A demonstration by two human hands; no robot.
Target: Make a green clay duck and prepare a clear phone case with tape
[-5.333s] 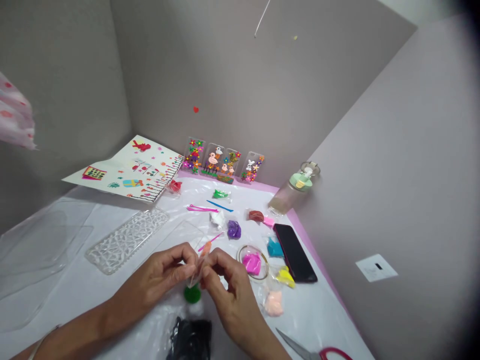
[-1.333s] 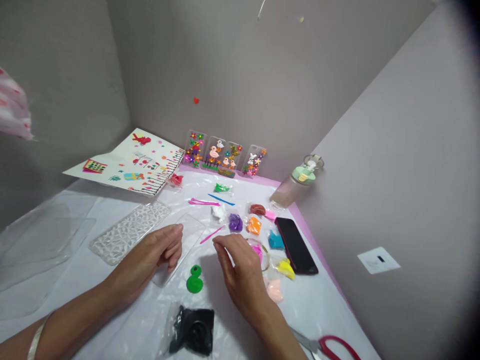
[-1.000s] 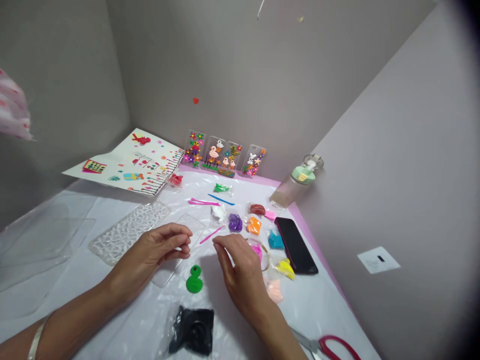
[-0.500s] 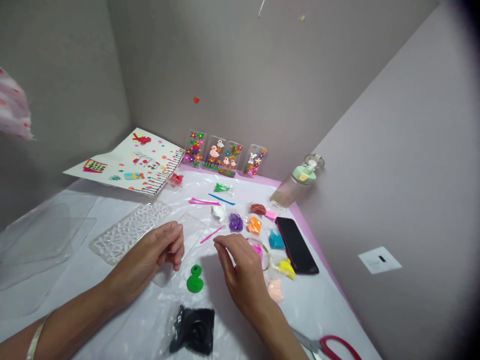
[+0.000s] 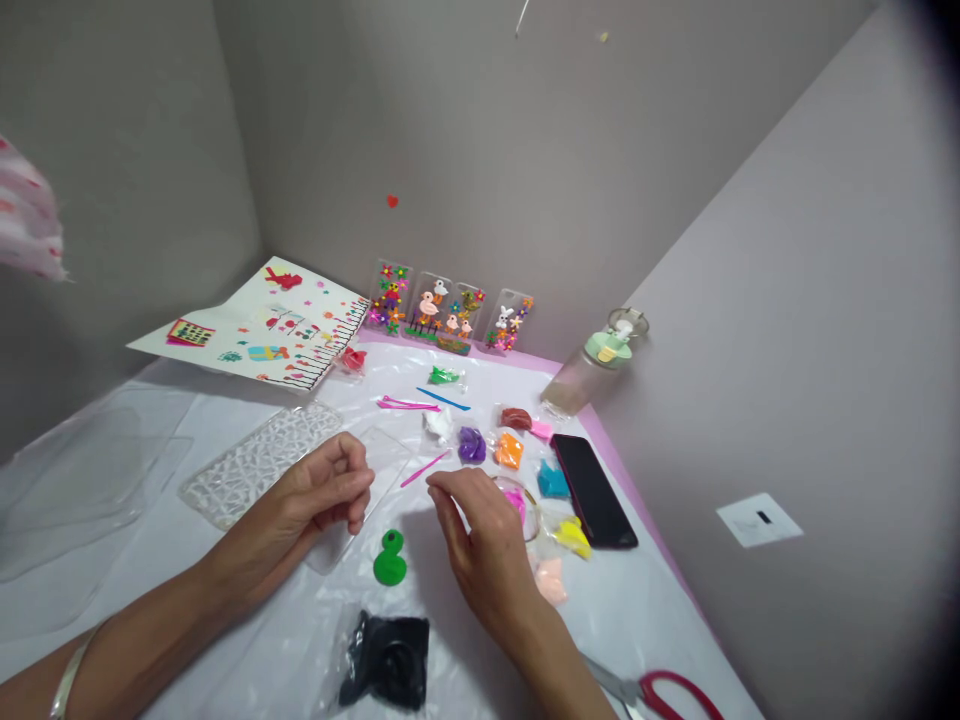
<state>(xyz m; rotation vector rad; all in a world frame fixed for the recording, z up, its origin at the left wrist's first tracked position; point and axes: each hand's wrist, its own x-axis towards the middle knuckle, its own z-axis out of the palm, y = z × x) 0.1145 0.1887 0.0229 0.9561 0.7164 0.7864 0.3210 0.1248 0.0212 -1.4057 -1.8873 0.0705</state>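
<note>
My left hand (image 5: 319, 500) is held over a clear phone case (image 5: 326, 553), its fingers curled with the thumb against them. Anything inside that grip is hidden or too small to name. Facing it, my right hand (image 5: 484, 535) bends down with thumb and forefinger close together; I cannot make out what they hold. Between and below the hands lies a green clay figure (image 5: 390, 567) of two joined rounds, with a dark dot on the smaller one. A bag of black clay (image 5: 386, 660) lies nearest me. A pink modelling tool (image 5: 424, 470) lies just beyond my fingertips.
Bags of purple clay (image 5: 472, 445), orange clay (image 5: 509, 451) and yellow clay (image 5: 574, 537) lie around my right hand. A phone (image 5: 594, 490), scissors (image 5: 645, 690) and a bottle (image 5: 585, 365) are rightward. Leftward are a textured case (image 5: 262, 465) and a drawing pad (image 5: 232, 330).
My left hand has turned a little and its fingers have curled in, with the thumb now across them. My right hand and the things on the table look the same.
</note>
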